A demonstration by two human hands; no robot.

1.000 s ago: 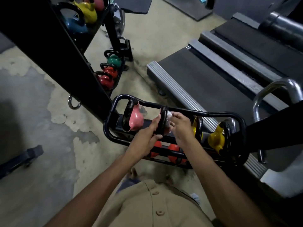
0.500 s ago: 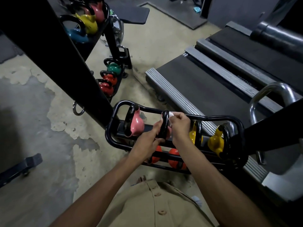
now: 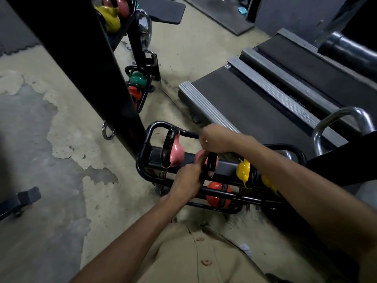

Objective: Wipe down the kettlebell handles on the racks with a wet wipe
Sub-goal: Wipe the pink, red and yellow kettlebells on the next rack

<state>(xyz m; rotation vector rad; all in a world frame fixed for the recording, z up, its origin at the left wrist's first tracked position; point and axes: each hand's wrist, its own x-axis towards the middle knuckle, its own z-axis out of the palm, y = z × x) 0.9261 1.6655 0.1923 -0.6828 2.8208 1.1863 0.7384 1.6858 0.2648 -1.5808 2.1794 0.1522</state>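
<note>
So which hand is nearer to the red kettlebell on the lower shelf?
Left. The left hand grips a handle just beside the red kettlebell; the right hand is higher up.

Treadmill [image 3: 255, 111] across upper right, grey side rails along dark belt. Chrome bar [image 3: 342, 115] at right edge. Broad black post [image 3: 81, 64] slanting through upper left; metal ring [image 3: 108, 129] hanging at lower end. Patchy, peeling floor [image 3: 61, 160] on left. Dark mat [image 3: 163, 11] at top centre. Beige buttoned shirt [image 3: 193, 258] at bottom.

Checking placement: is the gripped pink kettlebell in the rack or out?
In: pink kettlebell sits on the rack's top shelf, left hand gripping its handle.
</note>
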